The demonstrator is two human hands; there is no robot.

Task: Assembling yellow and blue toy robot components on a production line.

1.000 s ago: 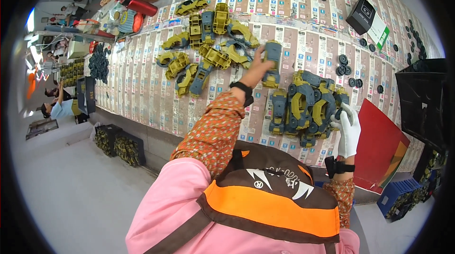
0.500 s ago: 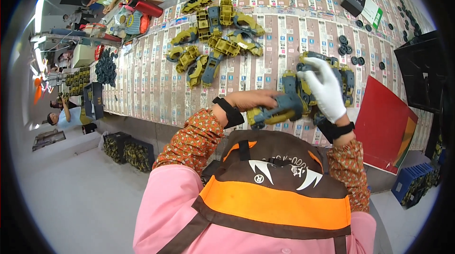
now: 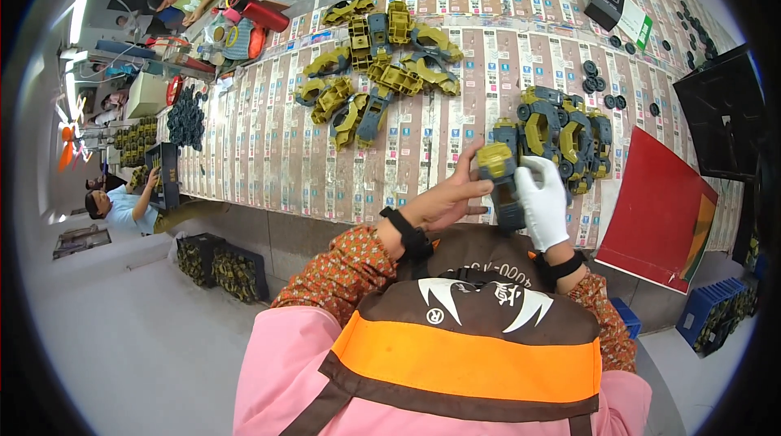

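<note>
I'm watching this from way over here, so I'm going by the red board (image 3: 651, 208). The toy car body (image 3: 499, 176), olive and grey, is left of it, between the two hands. The bare left hand (image 3: 443, 198) has it gripped, thumb over the near side and fingers partly curled. The white-gloved right hand (image 3: 543, 204) is on the side toward the red board, fingers well bent against or right beside the body. Can't tell from my feed if it's pinching anything. A bunch of wheeled cars (image 3: 572, 141) is packed together just left of the red board, and a messier heap of bodies (image 3: 394, 76) lies well left of it. Loose black wheels (image 3: 596, 84) and a black box (image 3: 604, 3) sit beyond it.
</note>
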